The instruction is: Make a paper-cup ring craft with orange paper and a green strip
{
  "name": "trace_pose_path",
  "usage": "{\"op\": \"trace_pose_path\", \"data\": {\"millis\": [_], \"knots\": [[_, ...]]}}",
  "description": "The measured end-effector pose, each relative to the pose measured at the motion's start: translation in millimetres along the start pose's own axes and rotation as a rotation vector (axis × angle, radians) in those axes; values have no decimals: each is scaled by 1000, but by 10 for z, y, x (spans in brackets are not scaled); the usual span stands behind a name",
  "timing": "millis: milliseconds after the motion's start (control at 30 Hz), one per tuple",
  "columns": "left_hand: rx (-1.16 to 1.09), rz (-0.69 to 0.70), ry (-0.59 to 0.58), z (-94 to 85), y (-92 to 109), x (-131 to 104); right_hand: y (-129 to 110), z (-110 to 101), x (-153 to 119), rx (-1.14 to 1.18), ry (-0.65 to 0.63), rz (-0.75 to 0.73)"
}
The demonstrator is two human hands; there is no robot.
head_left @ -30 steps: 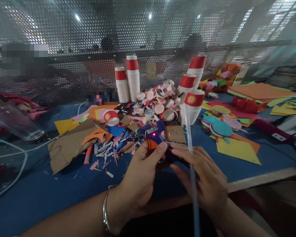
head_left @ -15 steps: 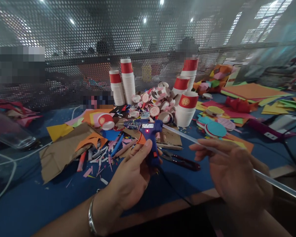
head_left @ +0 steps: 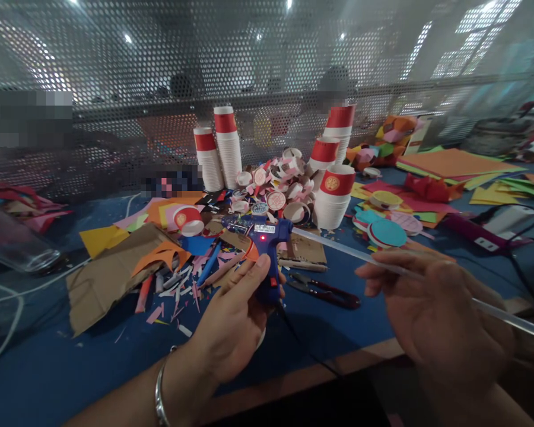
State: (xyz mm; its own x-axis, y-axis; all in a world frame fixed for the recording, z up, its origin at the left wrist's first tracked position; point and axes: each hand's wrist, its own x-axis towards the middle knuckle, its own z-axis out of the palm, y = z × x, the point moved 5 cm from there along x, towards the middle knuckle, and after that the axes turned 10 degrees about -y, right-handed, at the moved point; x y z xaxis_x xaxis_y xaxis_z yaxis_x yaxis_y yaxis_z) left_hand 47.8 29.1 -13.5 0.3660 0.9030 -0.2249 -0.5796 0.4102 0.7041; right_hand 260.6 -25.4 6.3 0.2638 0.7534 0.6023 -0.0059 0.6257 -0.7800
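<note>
A blue glue gun [head_left: 267, 237] with a lit red light is upright in my left hand [head_left: 235, 320], its nozzle pointing left. From the back of the gun a long translucent glue stick [head_left: 333, 244] runs to the right. My right hand [head_left: 445, 314] is closed around that stick, well away from the gun. Just below the stick, pliers [head_left: 324, 290] with dark red handles lie on the blue table. A heap of cut paper cup pieces [head_left: 289, 184] sits behind the gun.
Stacks of red and white cups [head_left: 333, 198] stand behind the gun. Cardboard [head_left: 102, 284] and paper scraps lie left. Coloured paper [head_left: 454, 163], cyan discs [head_left: 387, 233] and a purple power strip [head_left: 485, 234] are right. A clear glass [head_left: 22, 243] lies far left.
My right hand has moved slightly right and down along the glue stick, farther from the gun. My left hand still holds the gun, and the whole view has shifted a little.
</note>
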Motion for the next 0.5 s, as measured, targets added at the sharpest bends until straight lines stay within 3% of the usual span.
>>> {"op": "trace_pose_path", "data": {"millis": [167, 500], "knots": [[48, 26, -49, 37, 26, 1, 0, -64, 77, 7, 25, 74], [58, 12, -6, 22, 0, -34, 30, -143, 106, 14, 101, 109]]}}
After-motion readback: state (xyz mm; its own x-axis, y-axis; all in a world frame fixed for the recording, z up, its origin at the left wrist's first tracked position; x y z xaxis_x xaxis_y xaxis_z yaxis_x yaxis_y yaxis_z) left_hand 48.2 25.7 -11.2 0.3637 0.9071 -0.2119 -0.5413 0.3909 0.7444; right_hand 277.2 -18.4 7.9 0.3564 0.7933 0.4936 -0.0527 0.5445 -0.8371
